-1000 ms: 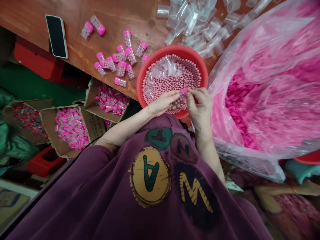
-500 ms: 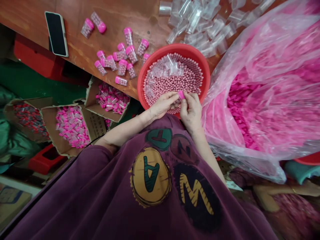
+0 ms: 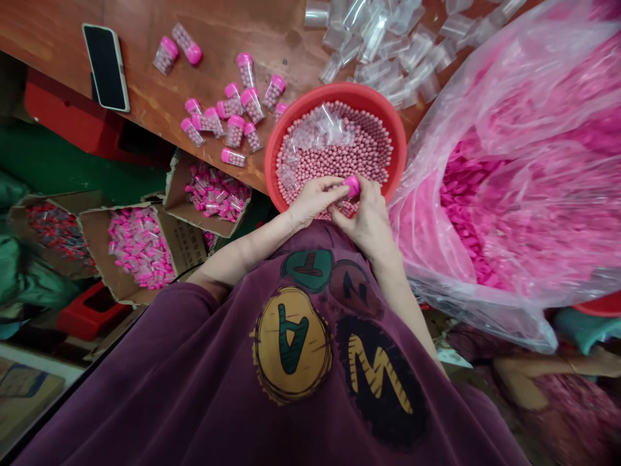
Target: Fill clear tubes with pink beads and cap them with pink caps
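Over the near side of a red basin (image 3: pixel 398 139), my two hands meet at a small bottle with a pink cap (image 3: pixel 352 186). My left hand (image 3: pixel 315 200) is closed, its thumb and fingertips at the cap's left side; the clear body is mostly hidden behind the fingers. My right hand (image 3: pixel 369 217) grips from the right, with its index finger against the cap and the thumb lower down. Pink beads (image 3: pixel 334 157) fill the basin. Several clear empty tubes (image 3: pixel 327 126) lie on the beads.
Capped bottles of beads (image 3: pixel 235 131) lie scattered on the wooden table (image 3: pixel 284 29), near a phone (image 3: pixel 105 68). Clear tubes (image 3: pixel 388 45) are heaped behind the basin. A big plastic bag of pink caps (image 3: pixel 478 207) stands at right. Cardboard boxes (image 3: pixel 187 243) sit lower left. Another person's arm (image 3: pixel 521 382) shows lower right.
My right hand has turned, its thumb moving down away from the cap. The pink cap is tilted differently and shows more of its side. The view has shifted slightly.
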Motion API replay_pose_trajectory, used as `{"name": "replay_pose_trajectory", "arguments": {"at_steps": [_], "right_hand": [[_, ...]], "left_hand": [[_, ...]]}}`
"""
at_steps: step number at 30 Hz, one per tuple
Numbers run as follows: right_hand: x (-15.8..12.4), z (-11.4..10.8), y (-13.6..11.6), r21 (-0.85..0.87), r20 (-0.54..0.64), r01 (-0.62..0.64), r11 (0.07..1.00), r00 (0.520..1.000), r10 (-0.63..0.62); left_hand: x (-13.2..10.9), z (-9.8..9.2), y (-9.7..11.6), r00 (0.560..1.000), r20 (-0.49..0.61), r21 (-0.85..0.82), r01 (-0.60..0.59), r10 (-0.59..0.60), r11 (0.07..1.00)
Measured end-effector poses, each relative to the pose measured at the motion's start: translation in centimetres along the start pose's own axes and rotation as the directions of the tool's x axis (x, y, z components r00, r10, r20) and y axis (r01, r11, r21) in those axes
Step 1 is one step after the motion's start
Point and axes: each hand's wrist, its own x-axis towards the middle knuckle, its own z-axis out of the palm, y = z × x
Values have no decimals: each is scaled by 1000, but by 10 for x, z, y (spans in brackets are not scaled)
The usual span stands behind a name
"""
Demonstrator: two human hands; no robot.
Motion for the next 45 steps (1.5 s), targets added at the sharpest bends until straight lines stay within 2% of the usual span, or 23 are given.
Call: {"name": "replay_pose_trajectory", "arguments": {"at_steps": [2, 4, 8, 14, 17, 22, 26, 30, 33, 35, 37, 38, 40, 42, 44, 45], "right_hand": [[2, 7, -4, -160, 14, -19, 987, 1000, 21], [7, 16, -1, -252, 3, -29, 967, 1000, 31], [18, 25, 4, -340, 71, 2, 940, 997, 24], [21, 23, -14, -463, 216, -37, 886, 964, 153], [18, 33, -11, -417, 196, -74, 906, 966, 170], [10, 47, 12, -152, 119, -25, 988, 992, 44], [8, 45, 21, -132, 103, -80, 988, 990, 94], [12, 46, 23, -159, 142, -117, 980, 980, 140], [17, 58, 27, -3, 269, -150, 989, 952, 146], [22, 70, 28, 196, 355, -163, 967, 931, 85], [30, 83, 25, 313, 391, -191, 930, 919, 57], [36, 90, 22, 312, 395, -201, 929, 916, 65], [49, 105, 14, 213, 384, -179, 960, 919, 86], [63, 118, 6, 44, 371, -115, 992, 924, 91], [76, 127, 1, -108, 355, -67, 992, 930, 101], [80, 129, 0, -152, 347, -51, 987, 932, 101]], "left_hand": [[-2, 6, 0, 999, -41, -28, 18, -20, 999], [-4, 11, 0, 996, -74, -60, 43, -48, 997], [-7, 13, -1, 984, -141, -92, 99, -112, 991], [-13, 12, 4, 961, -195, -110, 175, -194, 978], [-13, 10, 6, 946, -218, -126, 214, -238, 969], [-10, 9, 13, 929, -184, -251, 272, -321, 929], [-12, 9, 19, 930, -123, -272, 305, -348, 912], [-13, 9, 18, 915, -148, -181, 349, -376, 920], [-12, 5, 19, 875, -269, -100, 390, -402, 915], [-12, -5, 23, 868, -357, -68, 345, -345, 936], [-10, -25, 33, 869, -451, -23, 215, -202, 976], [-8, -40, 40, 858, -503, 12, 131, -107, 991], [-2, -76, 56, 803, -592, 99, -21, 75, 995], [5, -113, 74, 762, -615, 194, -104, 203, 976], [10, -141, 88, 743, -585, 341, -138, 325, 930], [11, -149, 92, 751, -541, 436, -134, 378, 890]]}}
